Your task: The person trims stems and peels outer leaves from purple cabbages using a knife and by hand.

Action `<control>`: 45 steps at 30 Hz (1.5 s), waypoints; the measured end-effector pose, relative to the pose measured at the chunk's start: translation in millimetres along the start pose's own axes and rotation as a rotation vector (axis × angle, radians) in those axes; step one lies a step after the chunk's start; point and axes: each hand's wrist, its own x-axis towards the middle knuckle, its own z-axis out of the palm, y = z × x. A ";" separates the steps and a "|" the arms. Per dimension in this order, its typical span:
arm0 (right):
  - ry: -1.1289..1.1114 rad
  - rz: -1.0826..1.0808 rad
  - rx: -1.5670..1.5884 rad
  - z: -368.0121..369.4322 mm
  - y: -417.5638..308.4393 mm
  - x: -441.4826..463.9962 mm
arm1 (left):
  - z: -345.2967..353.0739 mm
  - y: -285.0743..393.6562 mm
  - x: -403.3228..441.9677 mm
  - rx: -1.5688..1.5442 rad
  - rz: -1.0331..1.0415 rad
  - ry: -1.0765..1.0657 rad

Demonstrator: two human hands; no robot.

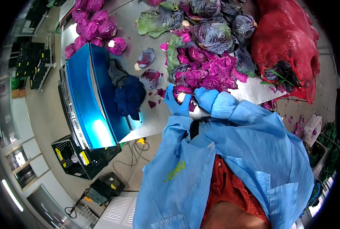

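Both my hands wear blue gloves, at the near edge of the metal table. My left hand (176, 102) is wrapped around a red cabbage (183, 90), its pale cut stem end facing up. Right beside it, my right hand (205, 98) is closed at the cabbage's right side. A thin edge shows between this hand and the cabbage, too small to name. Just beyond my hands lies a heap of loose purple leaves (212, 74). Untrimmed cabbages with dark outer leaves (212, 37) are piled behind the heap.
Trimmed purple cabbages (95, 28) sit at the table's far left. A shiny blue box-shaped machine (95, 95) with dark cloths (130, 95) stands to the left. A red mesh sack (286, 38) of cabbages lies at the right. Black crates (76, 158) and cables are on the floor.
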 end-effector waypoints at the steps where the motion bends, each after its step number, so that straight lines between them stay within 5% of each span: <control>1: 0.047 0.020 0.004 2.0 -1.1 -0.5 | 1.2 -1.1 0.2 -0.007 -0.005 0.005; 12: 0.414 0.053 0.071 32.1 -8.6 1.7 | 15.2 -6.5 0.0 -0.020 -0.071 0.096; 18: 0.291 0.148 0.228 19.2 -11.1 0.8 | 7.1 -1.1 -1.5 0.052 0.015 0.062; 21: 0.562 -0.007 0.301 13.1 36.0 20.1 | 3.8 -11.6 -7.4 -0.043 0.036 0.055; 22: 0.611 0.255 0.379 -19.8 32.9 22.7 | 1.3 -19.0 -11.2 -0.127 0.033 0.047; 24: 0.503 0.172 0.245 -49.8 23.5 18.9 | -2.8 -21.8 -14.4 -0.155 0.040 0.028; 26: 0.429 -0.100 0.428 -37.4 16.8 19.9 | 0.8 -15.0 -9.5 -0.061 0.066 0.005; 31: 0.246 -0.094 0.464 -4.2 -12.9 26.1 | -0.6 -6.7 -11.2 -0.090 0.139 0.022; 35: 0.351 -0.154 0.415 5.9 12.0 40.7 | -8.3 -6.3 -12.6 -0.109 0.161 -0.050; 41: 0.048 0.443 0.851 -32.6 -2.7 33.0 | -12.4 -19.0 -15.1 -0.151 0.250 -0.106; 44: 0.097 0.541 0.937 -24.9 -8.3 27.0 | -18.0 -13.0 -17.2 -0.143 0.170 -0.123; 45: 0.187 0.427 0.869 -16.3 -7.9 23.8 | -20.5 -9.9 -19.3 -0.133 0.136 -0.118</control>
